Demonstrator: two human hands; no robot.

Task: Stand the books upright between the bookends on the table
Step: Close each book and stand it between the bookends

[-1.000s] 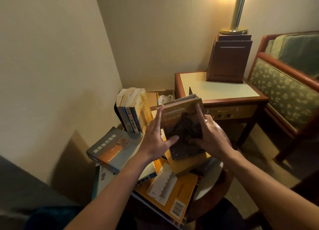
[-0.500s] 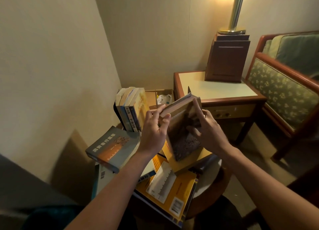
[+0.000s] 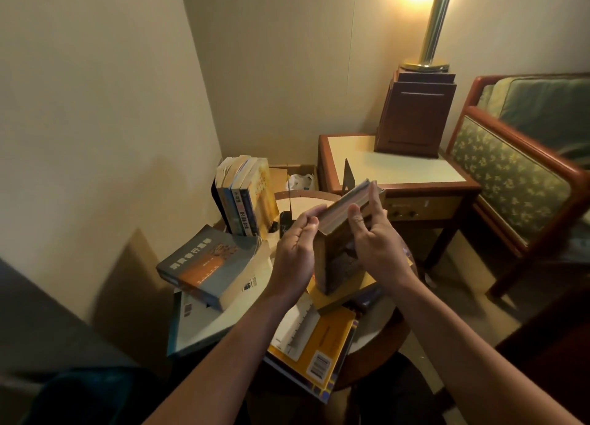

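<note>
A brown book (image 3: 338, 262) stands nearly on edge between my hands, its lower end on a tan book (image 3: 338, 297) lying on the round table (image 3: 380, 332). My left hand (image 3: 295, 252) pinches its upper near corner between thumb and fingers. My right hand (image 3: 378, 242) lies with straight fingers against its right cover. Three or so books (image 3: 245, 198) stand upright at the back left. A dark bookend (image 3: 348, 177) rises behind the brown book. Lying flat are a blue-and-orange book (image 3: 207, 265) and a yellow book (image 3: 319, 348).
A wooden side table (image 3: 392, 172) with a lamp base (image 3: 415, 115) stands behind the round table. An upholstered armchair (image 3: 510, 169) is on the right. The wall runs close along the left. A cardboard box (image 3: 300, 175) sits in the corner.
The brown book has been turned from facing me to nearly edge-on and upright. My left hand slid from its cover to its top corner, and my right fingers straightened along the right cover.
</note>
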